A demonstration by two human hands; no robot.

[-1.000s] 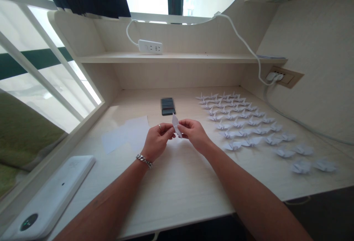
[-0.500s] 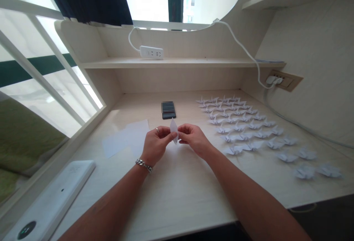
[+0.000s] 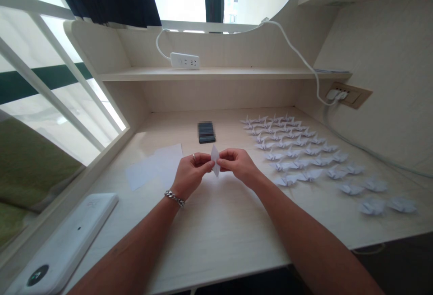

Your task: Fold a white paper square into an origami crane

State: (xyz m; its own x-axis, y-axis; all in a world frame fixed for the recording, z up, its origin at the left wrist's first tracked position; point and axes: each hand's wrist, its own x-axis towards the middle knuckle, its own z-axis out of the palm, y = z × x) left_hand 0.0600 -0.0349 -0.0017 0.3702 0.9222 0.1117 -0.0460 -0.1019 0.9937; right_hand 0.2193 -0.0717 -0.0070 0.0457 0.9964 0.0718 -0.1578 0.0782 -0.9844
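Note:
A small white folded paper [image 3: 215,153], narrow and pointed at top and bottom, stands upright between my hands above the desk. My left hand [image 3: 193,168], with a ring and a chain bracelet, pinches its left side between thumb and fingers. From the other side my right hand [image 3: 238,163] pinches the paper's right edge, thumb against bent fingers. Parts of the paper's middle are covered by my thumbs. Rows of finished white paper cranes [image 3: 297,153] sit on the desk to the right. Flat white paper sheets [image 3: 154,166] lie left of my left hand.
Behind my hands lies a dark phone-like object [image 3: 206,131], partly blurred. A long white device [image 3: 67,241] rests at the desk's left edge. On the shelf [image 3: 230,75] stands a white power strip [image 3: 185,61]; a white cable runs to the wall socket [image 3: 350,95].
My right hand has closed in on the folded paper and now pinches its edge. The paper has shifted slightly right and is turned a little. The view has tilted slightly.

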